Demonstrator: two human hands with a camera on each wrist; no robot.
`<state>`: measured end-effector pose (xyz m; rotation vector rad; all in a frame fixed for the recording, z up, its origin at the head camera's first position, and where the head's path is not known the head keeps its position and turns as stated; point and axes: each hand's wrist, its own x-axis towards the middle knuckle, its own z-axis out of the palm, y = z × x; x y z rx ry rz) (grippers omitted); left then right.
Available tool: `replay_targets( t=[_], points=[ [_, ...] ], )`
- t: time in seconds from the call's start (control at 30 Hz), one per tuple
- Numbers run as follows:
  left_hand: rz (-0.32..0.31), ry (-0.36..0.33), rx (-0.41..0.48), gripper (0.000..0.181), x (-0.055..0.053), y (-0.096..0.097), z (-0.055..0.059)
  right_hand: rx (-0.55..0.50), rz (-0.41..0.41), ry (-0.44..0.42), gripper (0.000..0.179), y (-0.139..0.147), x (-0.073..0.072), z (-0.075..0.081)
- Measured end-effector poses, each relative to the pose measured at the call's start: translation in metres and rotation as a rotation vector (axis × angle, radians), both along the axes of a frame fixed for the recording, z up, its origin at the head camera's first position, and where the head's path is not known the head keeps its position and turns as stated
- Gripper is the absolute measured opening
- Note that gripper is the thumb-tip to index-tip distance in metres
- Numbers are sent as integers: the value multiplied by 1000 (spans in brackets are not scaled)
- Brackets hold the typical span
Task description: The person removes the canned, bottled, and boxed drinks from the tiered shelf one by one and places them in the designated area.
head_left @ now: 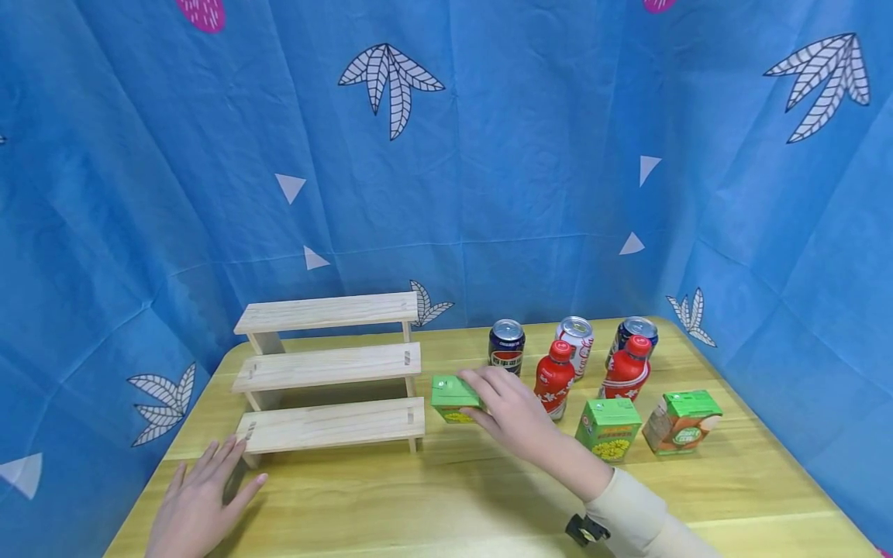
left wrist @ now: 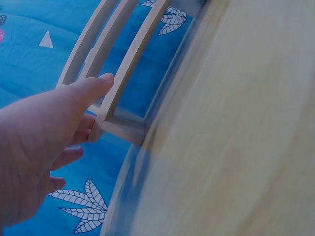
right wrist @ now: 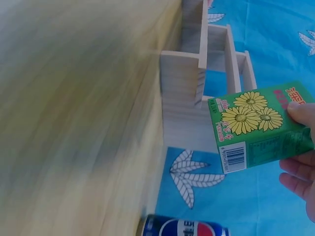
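Observation:
My right hand (head_left: 515, 415) grips a green drink carton (head_left: 452, 394) with yellow flowers printed on it, thumb on one side and fingers on the other. In the right wrist view the carton (right wrist: 253, 130) is off the table, close to the right end of the three-tier wooden shelf (right wrist: 179, 73). My left hand (head_left: 198, 500) is at the front left corner of the shelf's lowest tier (head_left: 335, 426). Its fingers are extended and spread, the fingertips right at the board's end, and the thumb (left wrist: 101, 83) points along the board in the left wrist view.
On the right stand a second green carton (head_left: 608, 430), a green and brown carton (head_left: 684, 422), red bottles (head_left: 554, 380) (head_left: 625, 370), dark blue cans (head_left: 506, 345) (head_left: 636, 332) and a white and red can (head_left: 575, 339). A blue curtain (head_left: 488, 194) hangs behind the wooden table (head_left: 391, 511).

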<state>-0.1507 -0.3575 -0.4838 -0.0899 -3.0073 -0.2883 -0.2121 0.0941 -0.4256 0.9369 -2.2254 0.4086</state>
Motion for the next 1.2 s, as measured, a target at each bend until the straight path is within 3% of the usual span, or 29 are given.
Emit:
replay_targets(
  t=[0.6,1.2],
  points=[
    [9,12,8,87,2,2,1,11,-10,9,61,38,8,-18],
    [-1,32,1,84,1,3,2,65,2,36,61,54,13,-32]
  ],
)
